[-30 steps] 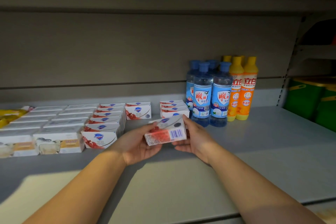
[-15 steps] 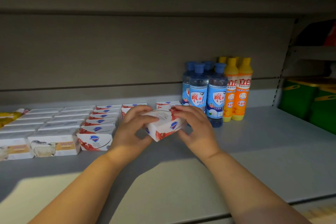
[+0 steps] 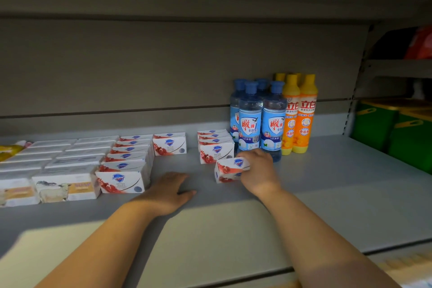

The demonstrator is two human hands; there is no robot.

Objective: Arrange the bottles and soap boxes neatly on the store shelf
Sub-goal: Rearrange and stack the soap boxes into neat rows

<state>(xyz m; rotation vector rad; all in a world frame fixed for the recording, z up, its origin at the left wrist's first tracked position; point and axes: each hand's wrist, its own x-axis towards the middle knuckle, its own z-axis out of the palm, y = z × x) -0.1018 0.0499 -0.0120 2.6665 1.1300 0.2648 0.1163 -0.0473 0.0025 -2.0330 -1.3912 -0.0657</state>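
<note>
Since before, our left hand (image 3: pixel 167 190) released the soap box (image 3: pixel 228 170) and lies flat on the shelf (image 3: pixel 327 182) | right hand (image 3: pixel 258 170) grips the box, just in front of the right row (image 3: pixel 216 149) | we should push it back squarely, label forward.

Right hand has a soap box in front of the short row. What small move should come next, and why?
Probably set the soap box down square and slide it back against the front box of the row beside the blue bottles. The right hand grips it tilted, ahead of that row; the left hand rests flat on the shelf.
</note>
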